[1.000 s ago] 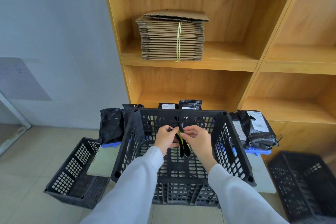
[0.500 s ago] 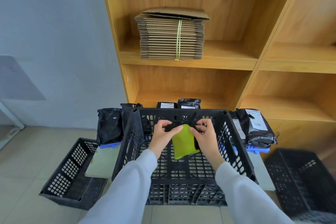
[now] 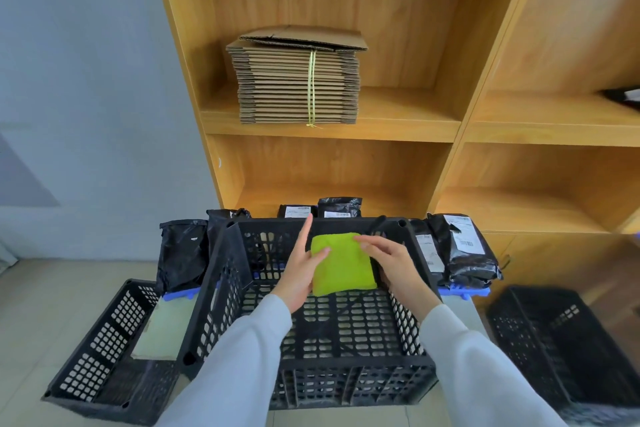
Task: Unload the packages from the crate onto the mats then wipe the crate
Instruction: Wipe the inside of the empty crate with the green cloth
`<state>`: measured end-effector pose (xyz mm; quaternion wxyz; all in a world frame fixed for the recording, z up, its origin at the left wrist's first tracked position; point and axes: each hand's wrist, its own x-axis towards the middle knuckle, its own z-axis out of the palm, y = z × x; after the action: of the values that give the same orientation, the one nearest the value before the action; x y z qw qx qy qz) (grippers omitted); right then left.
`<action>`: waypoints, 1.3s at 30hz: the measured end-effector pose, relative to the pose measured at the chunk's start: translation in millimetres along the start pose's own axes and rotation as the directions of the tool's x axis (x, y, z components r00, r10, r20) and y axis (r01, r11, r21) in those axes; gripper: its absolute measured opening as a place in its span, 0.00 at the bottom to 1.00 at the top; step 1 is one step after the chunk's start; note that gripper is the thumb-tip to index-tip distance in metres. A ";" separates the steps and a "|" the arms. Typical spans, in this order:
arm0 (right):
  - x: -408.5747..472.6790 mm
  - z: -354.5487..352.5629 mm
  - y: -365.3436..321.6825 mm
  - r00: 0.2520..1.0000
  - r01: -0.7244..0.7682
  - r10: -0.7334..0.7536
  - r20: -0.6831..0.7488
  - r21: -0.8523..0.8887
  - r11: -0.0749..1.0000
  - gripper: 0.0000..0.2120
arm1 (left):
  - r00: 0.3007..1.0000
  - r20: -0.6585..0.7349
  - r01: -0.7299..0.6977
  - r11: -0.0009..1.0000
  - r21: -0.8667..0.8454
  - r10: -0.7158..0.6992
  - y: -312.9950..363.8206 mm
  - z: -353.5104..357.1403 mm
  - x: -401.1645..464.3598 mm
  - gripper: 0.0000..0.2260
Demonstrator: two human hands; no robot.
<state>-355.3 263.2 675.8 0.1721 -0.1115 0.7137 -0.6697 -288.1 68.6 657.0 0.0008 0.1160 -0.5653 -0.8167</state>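
The black slatted crate [image 3: 311, 340] stands in front of me with no packages inside. Above its far half I hold a folded lime-green cloth [image 3: 343, 265] between both hands. My left hand [image 3: 299, 269] has its thumb over the cloth's left edge and its index finger pointing straight up. My right hand [image 3: 391, 262] grips the right edge, fingers laid over the top corner. Black packages with white labels stand on blue mats [image 3: 464, 290] to the left [image 3: 181, 253], right [image 3: 462, 250] and behind [image 3: 339, 207] the crate.
A second black crate [image 3: 100, 347] sits tilted at the lower left and a third [image 3: 568, 354] at the lower right. Behind stands a wooden shelf unit [image 3: 457, 135] holding a tied stack of flat cardboard [image 3: 298, 80]. The crate rests on a pale surface [image 3: 161, 329].
The cloth went from a dark folded bundle pinched between my fingers to a flat green square. My hands spread apart to its two edges and my left index finger straightened.
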 end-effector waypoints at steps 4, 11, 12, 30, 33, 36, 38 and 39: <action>8.5 -23.9 -1.1 0.992 -0.044 0.047 0.116 -0.029 0.999 0.19 | 0.996 0.004 -0.086 0.962 0.259 0.088 -1.5 13.0 11.6 0.14; 16.5 -70.6 -7.2 0.987 -0.008 0.016 0.159 -0.050 0.999 0.24 | 0.990 0.118 -0.119 0.916 0.384 0.080 4.9 44.7 23.1 0.26; 16.7 -77.2 -7.8 0.985 -0.005 0.020 0.172 -0.089 0.996 0.26 | 0.988 0.138 -0.125 0.906 0.404 0.075 7.0 49.4 24.3 0.29; 32.8 -227.6 28.0 0.985 -0.055 0.086 -0.148 0.203 0.978 0.15 | 0.981 0.194 -0.140 0.743 0.654 0.014 -32.8 162.2 92.5 0.24; 31.8 -257.8 43.8 0.974 -0.095 0.122 -0.192 0.144 0.985 0.15 | 0.979 0.163 -0.204 0.598 0.775 0.122 -56.2 178.5 110.8 0.25; 29.1 -281.3 69.0 0.966 -0.157 0.157 -0.206 0.018 0.987 0.15 | 0.973 0.153 -0.220 0.496 0.840 0.173 -73.9 190.5 123.6 0.26; 25.7 -288.0 87.6 0.959 -0.209 0.202 -0.199 -0.017 0.978 0.16 | 0.971 0.175 -0.226 0.400 0.888 0.160 -87.9 193.6 131.9 0.28; 23.6 -289.0 98.0 0.954 -0.240 0.234 -0.188 -0.009 0.971 0.16 | 0.973 0.186 -0.224 0.352 0.909 0.139 -95.5 193.8 134.5 0.29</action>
<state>-484.1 526.9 588.8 0.1822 0.0349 0.7453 -0.6404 -443.5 264.2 608.1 0.0048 0.0020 -0.9333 -0.3592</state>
